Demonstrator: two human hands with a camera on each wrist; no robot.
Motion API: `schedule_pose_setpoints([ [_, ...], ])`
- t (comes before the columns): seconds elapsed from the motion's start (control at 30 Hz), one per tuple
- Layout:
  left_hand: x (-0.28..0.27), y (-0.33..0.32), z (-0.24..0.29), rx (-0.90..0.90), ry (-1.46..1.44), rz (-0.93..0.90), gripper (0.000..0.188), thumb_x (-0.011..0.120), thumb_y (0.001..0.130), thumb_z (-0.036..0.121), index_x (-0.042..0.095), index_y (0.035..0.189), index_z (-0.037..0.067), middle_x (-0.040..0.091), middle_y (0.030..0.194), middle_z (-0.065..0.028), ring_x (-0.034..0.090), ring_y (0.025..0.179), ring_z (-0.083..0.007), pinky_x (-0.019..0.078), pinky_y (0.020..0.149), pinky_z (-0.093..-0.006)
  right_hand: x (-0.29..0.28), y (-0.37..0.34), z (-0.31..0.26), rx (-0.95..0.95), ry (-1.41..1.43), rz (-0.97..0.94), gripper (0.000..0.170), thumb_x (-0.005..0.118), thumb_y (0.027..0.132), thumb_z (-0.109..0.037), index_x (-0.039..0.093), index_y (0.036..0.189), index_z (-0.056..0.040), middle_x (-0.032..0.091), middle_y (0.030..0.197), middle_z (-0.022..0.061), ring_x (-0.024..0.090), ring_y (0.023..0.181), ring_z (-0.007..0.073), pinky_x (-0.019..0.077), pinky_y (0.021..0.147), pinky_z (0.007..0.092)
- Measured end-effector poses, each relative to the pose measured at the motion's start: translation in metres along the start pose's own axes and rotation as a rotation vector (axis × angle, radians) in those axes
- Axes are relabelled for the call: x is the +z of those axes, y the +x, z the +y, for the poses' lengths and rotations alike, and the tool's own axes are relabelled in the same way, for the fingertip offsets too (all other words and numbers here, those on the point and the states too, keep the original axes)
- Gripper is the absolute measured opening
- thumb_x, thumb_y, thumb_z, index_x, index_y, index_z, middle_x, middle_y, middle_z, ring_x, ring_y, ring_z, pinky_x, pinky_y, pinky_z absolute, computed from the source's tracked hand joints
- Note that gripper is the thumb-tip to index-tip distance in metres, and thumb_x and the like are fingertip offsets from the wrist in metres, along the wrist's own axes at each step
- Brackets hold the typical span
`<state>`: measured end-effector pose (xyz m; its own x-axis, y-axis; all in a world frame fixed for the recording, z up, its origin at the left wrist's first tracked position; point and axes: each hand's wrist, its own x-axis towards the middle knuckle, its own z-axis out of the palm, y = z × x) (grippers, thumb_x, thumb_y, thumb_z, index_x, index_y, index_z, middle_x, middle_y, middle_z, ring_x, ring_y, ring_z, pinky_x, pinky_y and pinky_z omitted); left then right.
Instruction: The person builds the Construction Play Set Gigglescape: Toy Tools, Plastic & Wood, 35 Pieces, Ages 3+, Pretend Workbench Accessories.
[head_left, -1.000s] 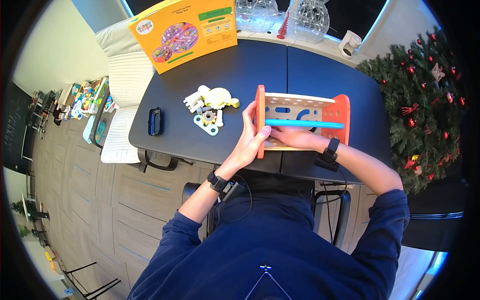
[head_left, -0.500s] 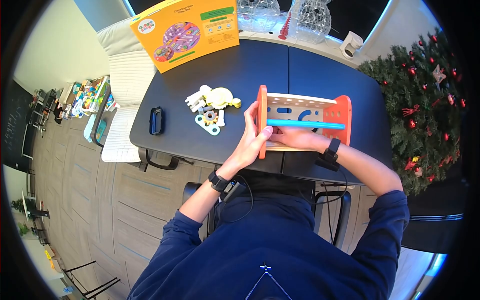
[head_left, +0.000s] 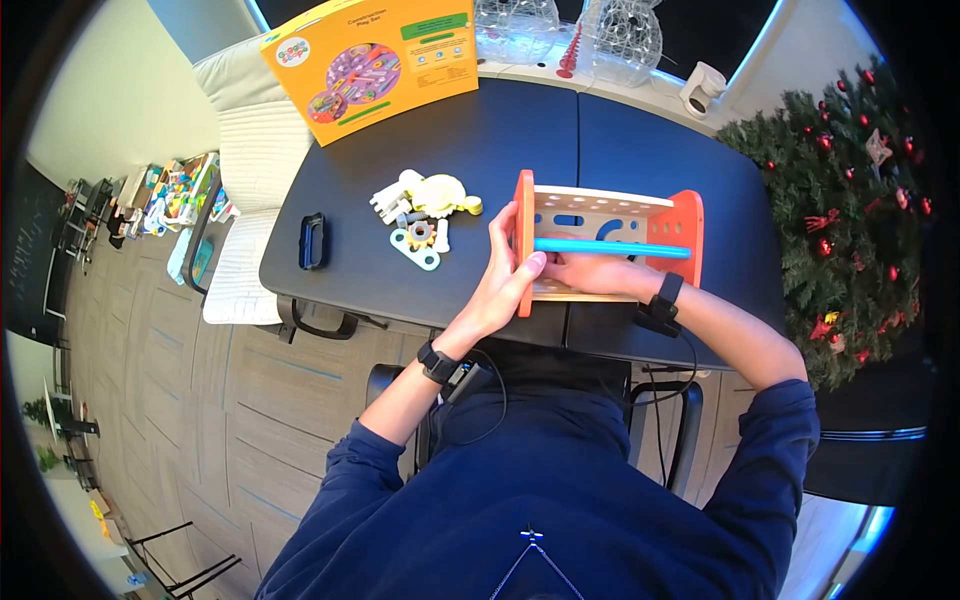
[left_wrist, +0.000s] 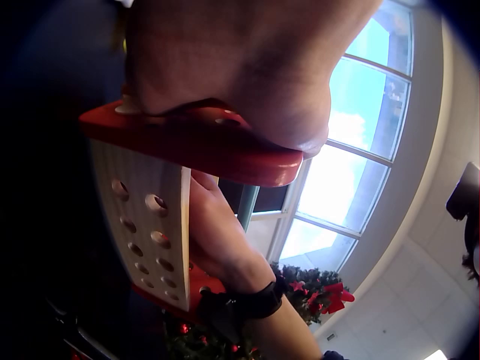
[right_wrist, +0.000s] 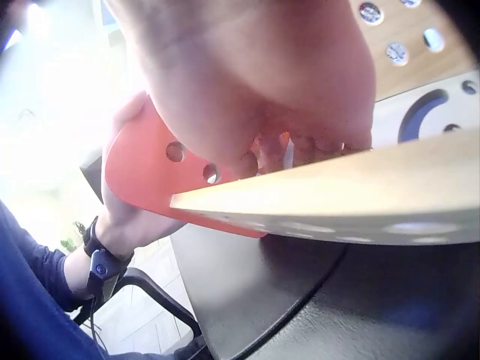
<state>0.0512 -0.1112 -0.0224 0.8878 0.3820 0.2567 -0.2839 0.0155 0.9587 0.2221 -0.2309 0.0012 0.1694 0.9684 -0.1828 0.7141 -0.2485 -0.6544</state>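
A wooden toy toolbox (head_left: 667, 292) with orange end panels and a blue handle bar (head_left: 610, 247) stands at the front of the table. Its sides are pale wood with several holes. My left hand (head_left: 497, 285) grips the left orange panel (head_left: 524, 215) from outside, thumb over its near edge. Under the bar, my right hand (head_left: 597, 275) reaches inside the box, its fingers bent close to that panel's inner face. In the right wrist view, the pale side board (right_wrist: 337, 184) crosses in front of the right fingertips; I cannot tell what they hold.
Left of the toolbox lie yellow, white and grey toy parts (head_left: 432, 195) and a pale green link piece (head_left: 415, 252). Farther left is a dark open case (head_left: 313, 242). A yellow play-set box (head_left: 370, 75) stands at the back, and a decorated tree (head_left: 815, 220) is right of the table.
My right hand turns slightly inside the box, its fingers staying by the left panel. The left hand keeps its grip and the toolbox stays in place.
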Motion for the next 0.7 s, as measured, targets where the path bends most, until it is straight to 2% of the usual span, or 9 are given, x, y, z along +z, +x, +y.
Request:
schedule_pose_setpoints([
  [0.1,0.0,0.0,0.0,-0.018,-0.028,-0.004,0.091,0.061,0.104,0.032,0.003,0.168,0.003,0.018,0.171,-0.0254,0.023,0.161,-0.0358,0.0251,0.13,-0.0525,0.001,-0.005,-0.004,-0.108,0.05,0.024,0.037,0.065,0.108,-0.033,0.066,0.134,-0.0066,0.073,0.112,0.0132,0.068,0.103,0.0278,0.0532,0.094,0.0448],
  [0.2,-0.002,0.0,-0.005,0.0,0.041,0.004,0.09,0.061,0.105,0.032,0.003,0.168,0.003,0.019,0.17,-0.0253,0.025,0.161,-0.0355,0.0261,0.13,-0.0526,0.01,0.005,0.017,-0.083,0.05,0.014,0.038,0.066,0.107,-0.032,0.065,0.137,-0.0079,0.072,0.113,0.013,0.067,0.102,0.0271,0.0534,0.094,0.0442],
  [0.3,0.002,-0.001,0.005,-0.031,-0.054,0.001,0.09,0.061,0.105,0.03,0.003,0.168,0.004,0.019,0.17,-0.0247,0.032,0.157,-0.0351,0.0315,0.127,-0.0521,0.007,0.001,0.006,-0.045,0.06,0.027,0.039,0.067,0.107,-0.031,0.065,0.139,-0.0087,0.071,0.113,0.0129,0.067,0.101,0.0268,0.0537,0.093,0.0439],
  [0.4,0.0,-0.001,0.001,-0.04,-0.038,-0.001,0.089,0.061,0.105,0.029,0.003,0.168,0.005,0.019,0.17,-0.0238,0.04,0.151,-0.0335,0.0379,0.124,-0.0509,0.002,-0.004,-0.002,-0.103,0.053,0.04,0.039,0.066,0.108,-0.031,0.065,0.139,-0.0084,0.072,0.112,0.0132,0.067,0.101,0.0267,0.0538,0.093,0.0436],
  [0.5,-0.006,0.001,-0.018,0.027,0.119,0.01,0.089,0.061,0.105,0.028,0.003,0.168,0.006,0.019,0.17,-0.0233,0.041,0.151,-0.0333,0.039,0.123,-0.0508,0.0,-0.001,0.0,-0.029,0.064,0.007,0.039,0.066,0.108,-0.031,0.065,0.139,-0.008,0.073,0.114,0.0133,0.068,0.102,0.0269,0.0542,0.093,0.043],
  [0.6,0.0,-0.001,0.002,-0.032,-0.03,-0.001,0.089,0.061,0.104,0.029,0.003,0.168,0.005,0.019,0.171,-0.0237,0.033,0.156,-0.0345,0.0338,0.126,-0.0522,0.002,0.001,-0.003,0.006,0.026,-0.024,0.037,0.066,0.108,-0.031,0.066,0.136,-0.0063,0.073,0.118,0.0146,0.07,0.109,0.0295,0.0542,0.098,0.044],
  [0.7,0.0,0.0,0.0,-0.024,-0.009,0.0,0.089,0.061,0.104,0.03,0.004,0.168,0.005,0.019,0.171,-0.0238,0.028,0.159,-0.0351,0.0309,0.128,-0.0532,0.006,0.0,0.001,-0.102,-0.001,0.04,0.036,0.066,0.108,-0.031,0.066,0.132,-0.0044,0.074,0.119,0.0141,0.07,0.113,0.03,0.0539,0.1,0.0446],
])
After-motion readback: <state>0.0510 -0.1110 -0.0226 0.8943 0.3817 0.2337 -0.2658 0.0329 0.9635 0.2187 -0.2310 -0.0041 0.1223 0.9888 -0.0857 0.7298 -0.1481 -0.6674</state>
